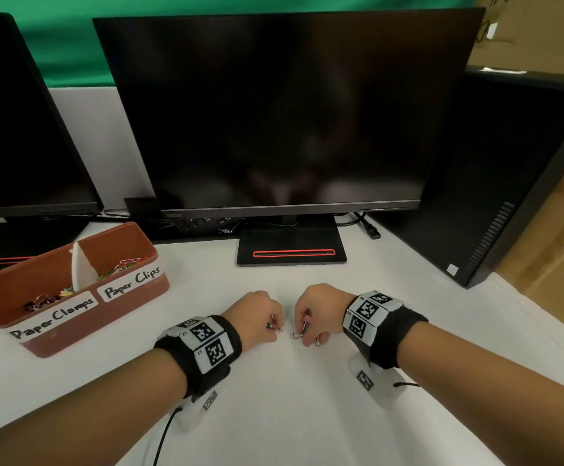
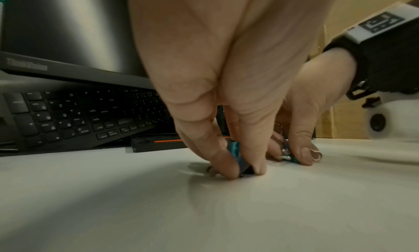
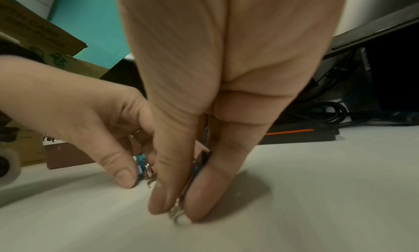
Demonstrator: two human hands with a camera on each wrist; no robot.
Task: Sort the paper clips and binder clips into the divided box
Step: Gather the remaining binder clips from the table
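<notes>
Reddish-brown rectangular divided box [image 1: 82, 317], at the left of the white table [image 1: 273, 415]: a white partition splits it in two; the left compartment, labelled "Paper Clamps", holds a few dark and coloured binder clips [image 1: 43, 302]; the right compartment, labelled "Paper Clips", holds a tangle of coloured wire paper clips [image 1: 122, 265]. Left hand [image 1: 257, 319], right of the box at mid-table: fingers curled downward, thumb and fingertips [image 2: 223, 164] closed together in a pinch on a small blue binder clip with a dark body [image 2: 235, 157], tips touching the table surface; silver wire handles show beside the fingers in the head view. Right hand [image 1: 315, 312], just beside the left hand, the two nearly touching: fingers [image 3: 163, 193] pressed together and pointing down, pinching a small binder clip with silver wire loop handles [image 3: 178, 213], the loop resting on the table; in the head view a pink clip body [image 1: 306, 319] shows between its fingers, and two further wire loops lie at the fingertips. Whether this hand holds one clip or several cannot be told. Both wrists wear black bands with white square-patterned markers. Behind: two dark monitors, a black computer tower at the right.
</notes>
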